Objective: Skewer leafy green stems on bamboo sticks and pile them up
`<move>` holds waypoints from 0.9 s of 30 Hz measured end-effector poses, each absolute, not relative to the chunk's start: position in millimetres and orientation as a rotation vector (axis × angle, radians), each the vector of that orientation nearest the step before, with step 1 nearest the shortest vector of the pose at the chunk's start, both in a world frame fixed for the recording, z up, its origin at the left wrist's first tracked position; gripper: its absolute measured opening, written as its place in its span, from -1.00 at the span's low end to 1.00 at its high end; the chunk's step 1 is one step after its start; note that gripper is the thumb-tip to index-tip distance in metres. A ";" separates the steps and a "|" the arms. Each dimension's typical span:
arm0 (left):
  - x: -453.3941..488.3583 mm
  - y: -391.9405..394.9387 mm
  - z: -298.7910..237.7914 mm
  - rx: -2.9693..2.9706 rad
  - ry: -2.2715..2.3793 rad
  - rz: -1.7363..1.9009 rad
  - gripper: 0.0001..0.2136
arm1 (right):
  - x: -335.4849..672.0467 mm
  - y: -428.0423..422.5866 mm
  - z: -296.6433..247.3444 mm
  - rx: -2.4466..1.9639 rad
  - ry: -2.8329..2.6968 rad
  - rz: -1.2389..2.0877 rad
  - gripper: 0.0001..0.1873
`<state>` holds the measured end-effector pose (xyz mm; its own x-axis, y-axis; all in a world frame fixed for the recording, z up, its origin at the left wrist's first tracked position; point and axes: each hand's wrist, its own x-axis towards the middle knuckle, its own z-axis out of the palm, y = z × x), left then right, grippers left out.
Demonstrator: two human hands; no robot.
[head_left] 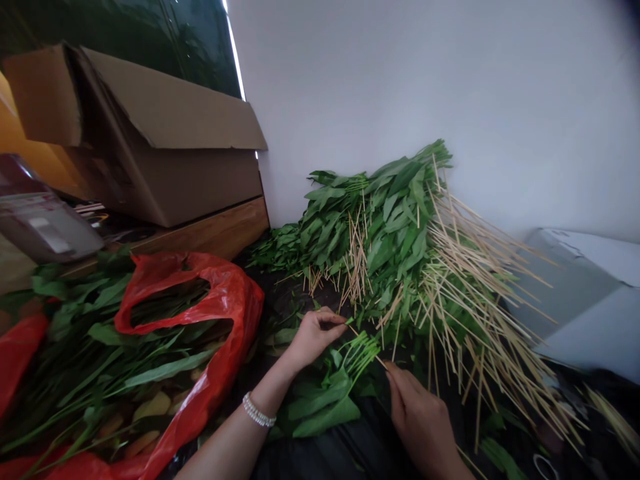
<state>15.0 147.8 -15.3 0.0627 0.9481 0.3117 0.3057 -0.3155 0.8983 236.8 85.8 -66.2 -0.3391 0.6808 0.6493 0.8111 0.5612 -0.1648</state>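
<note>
My right hand [420,407] is closed on the lower end of a thin wooden skewer [381,362]. A row of leafy green stems [364,350] is threaded side by side along it, with broad leaves [325,403] hanging toward my left forearm. My left hand [320,333], with a beaded bracelet on the wrist, pinches at the skewer's far tip, where a small bit of green stem shows by the fingertips. Just beyond both hands lies a large heap of skewered greens [395,213], its many bare skewer ends [465,280] pointing right and toward me.
At left, an open red plastic bag [245,293] holds loose long-stemmed greens [170,370]. An open cardboard box [190,180] stands behind it on a wooden ledge [225,230]. A white wall [350,80] rises behind the heap, and a white box [590,287] sits at right.
</note>
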 end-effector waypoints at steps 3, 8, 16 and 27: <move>17.1 146.9 -16.1 1.706 1.288 1.251 -0.88 | 236.7 85.7 -66.8 -1.198 -2.108 -0.218 -0.65; 15.0 148.9 -18.0 1.674 1.238 1.239 -0.84 | 236.4 85.3 -66.9 -1.201 -2.102 -0.187 -0.66; 8.9 150.1 -14.9 1.461 1.163 1.158 -0.81 | 234.8 84.5 -64.9 -1.151 -2.103 -0.201 -0.67; 10.2 147.4 -12.4 1.421 1.124 1.049 -0.70 | 233.8 82.5 -64.7 -1.145 -2.115 -0.238 -0.63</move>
<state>10.2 147.4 -12.4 0.1911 0.9806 0.0444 0.1123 -0.0667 0.9914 233.8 82.5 -64.7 -0.3564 0.6596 0.6617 0.7903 0.5906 -0.1632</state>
